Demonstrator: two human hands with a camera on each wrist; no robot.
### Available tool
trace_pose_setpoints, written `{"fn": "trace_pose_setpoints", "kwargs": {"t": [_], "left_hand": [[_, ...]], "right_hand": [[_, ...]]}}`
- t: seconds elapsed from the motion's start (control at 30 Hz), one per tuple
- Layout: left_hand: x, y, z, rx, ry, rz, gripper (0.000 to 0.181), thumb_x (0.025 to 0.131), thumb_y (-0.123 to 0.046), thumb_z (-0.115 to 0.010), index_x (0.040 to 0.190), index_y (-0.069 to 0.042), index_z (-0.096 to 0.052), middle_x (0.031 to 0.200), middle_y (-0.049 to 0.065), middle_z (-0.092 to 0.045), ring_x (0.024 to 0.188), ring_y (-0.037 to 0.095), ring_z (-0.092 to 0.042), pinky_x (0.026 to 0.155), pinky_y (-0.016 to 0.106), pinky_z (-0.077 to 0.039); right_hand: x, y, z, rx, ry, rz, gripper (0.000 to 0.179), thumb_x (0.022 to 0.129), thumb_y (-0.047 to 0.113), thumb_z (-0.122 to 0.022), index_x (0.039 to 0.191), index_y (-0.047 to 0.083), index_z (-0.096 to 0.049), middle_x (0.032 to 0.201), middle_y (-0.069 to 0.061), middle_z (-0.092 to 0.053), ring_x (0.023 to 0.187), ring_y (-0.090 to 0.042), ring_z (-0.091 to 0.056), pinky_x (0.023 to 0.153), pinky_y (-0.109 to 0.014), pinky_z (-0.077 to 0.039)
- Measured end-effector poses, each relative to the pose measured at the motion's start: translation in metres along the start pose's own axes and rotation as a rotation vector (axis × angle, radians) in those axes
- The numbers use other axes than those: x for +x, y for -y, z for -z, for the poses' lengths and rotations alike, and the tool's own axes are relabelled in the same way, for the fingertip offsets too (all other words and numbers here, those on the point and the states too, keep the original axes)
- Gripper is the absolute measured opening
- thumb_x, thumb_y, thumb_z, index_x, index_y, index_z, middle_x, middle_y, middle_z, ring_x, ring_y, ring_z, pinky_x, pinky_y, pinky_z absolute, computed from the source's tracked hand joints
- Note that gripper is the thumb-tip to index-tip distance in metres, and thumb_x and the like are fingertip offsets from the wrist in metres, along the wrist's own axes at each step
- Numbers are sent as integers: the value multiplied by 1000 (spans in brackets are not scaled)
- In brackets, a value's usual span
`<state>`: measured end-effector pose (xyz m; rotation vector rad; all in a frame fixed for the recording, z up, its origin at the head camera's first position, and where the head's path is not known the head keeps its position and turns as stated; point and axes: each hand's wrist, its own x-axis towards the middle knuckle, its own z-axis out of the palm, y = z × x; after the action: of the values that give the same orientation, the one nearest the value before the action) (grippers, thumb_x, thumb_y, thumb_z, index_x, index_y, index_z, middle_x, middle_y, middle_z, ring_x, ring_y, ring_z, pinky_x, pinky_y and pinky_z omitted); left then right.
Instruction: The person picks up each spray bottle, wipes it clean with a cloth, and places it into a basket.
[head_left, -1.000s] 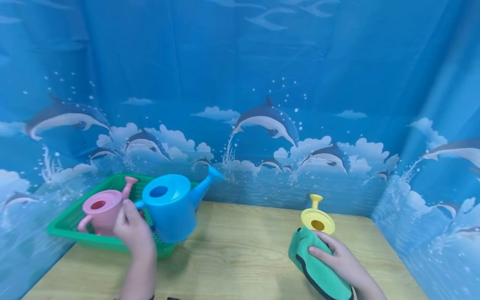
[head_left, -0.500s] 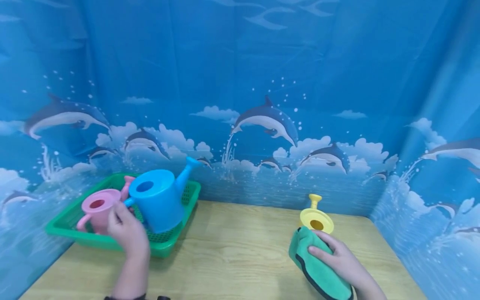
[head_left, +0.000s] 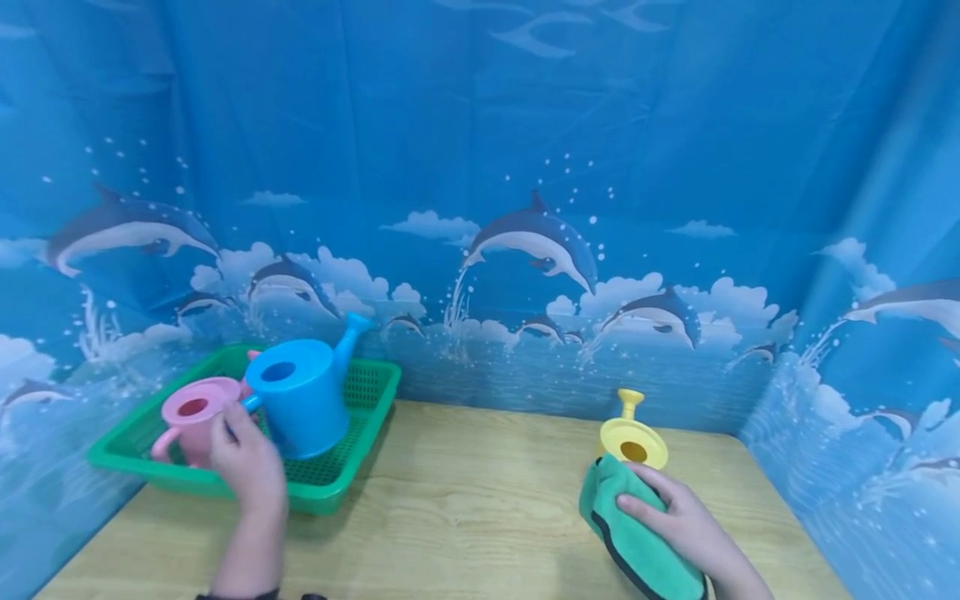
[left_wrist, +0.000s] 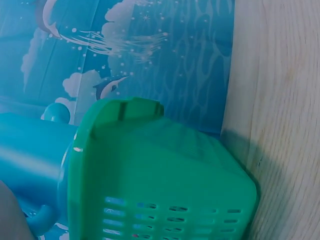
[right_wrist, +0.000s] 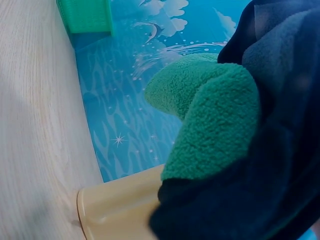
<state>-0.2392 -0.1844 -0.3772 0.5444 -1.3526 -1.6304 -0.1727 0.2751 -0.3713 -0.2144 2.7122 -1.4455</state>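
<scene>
Head view shows a wood-grained table against a blue backdrop (printed with leaping dolphins), the left hand pinching a blue watering can in a green basket, the right hand gripping a green cloth beside a yellow watering can.

I look forward and down from the head camera, over the table to the dolphin backdrop. Left wrist view: rolled sideways, close to the green basket. Right wrist view: likewise rolled, close to the green cloth; both share basket and backdrop.
</scene>
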Motion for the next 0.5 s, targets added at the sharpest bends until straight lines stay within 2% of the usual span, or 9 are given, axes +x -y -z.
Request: {"fn": "trace_pose_setpoints", "kwargs": {"t": [0.27,0.5], "left_hand": [[9,1,7,5,46,59,28,103,-29,-39,78,-24,-48,78,-5,-46,74,8,-40,69,23,-31],[18,3,10,58,84,91,28,104,-30,-36,79,-22,-45,72,-8,-42,69,10,-38,66,24,-31]], "right_hand": [[-2,-3,0,-2,31,60,49,96,28,-59,139,6,-48,135,-20,-54,106,2,-55,82,-25,-50],[-1,-7,2,40,65,72,51,98,24,-57,142,1,-43,137,-25,-50,103,7,-54,80,-25,-52]]}}
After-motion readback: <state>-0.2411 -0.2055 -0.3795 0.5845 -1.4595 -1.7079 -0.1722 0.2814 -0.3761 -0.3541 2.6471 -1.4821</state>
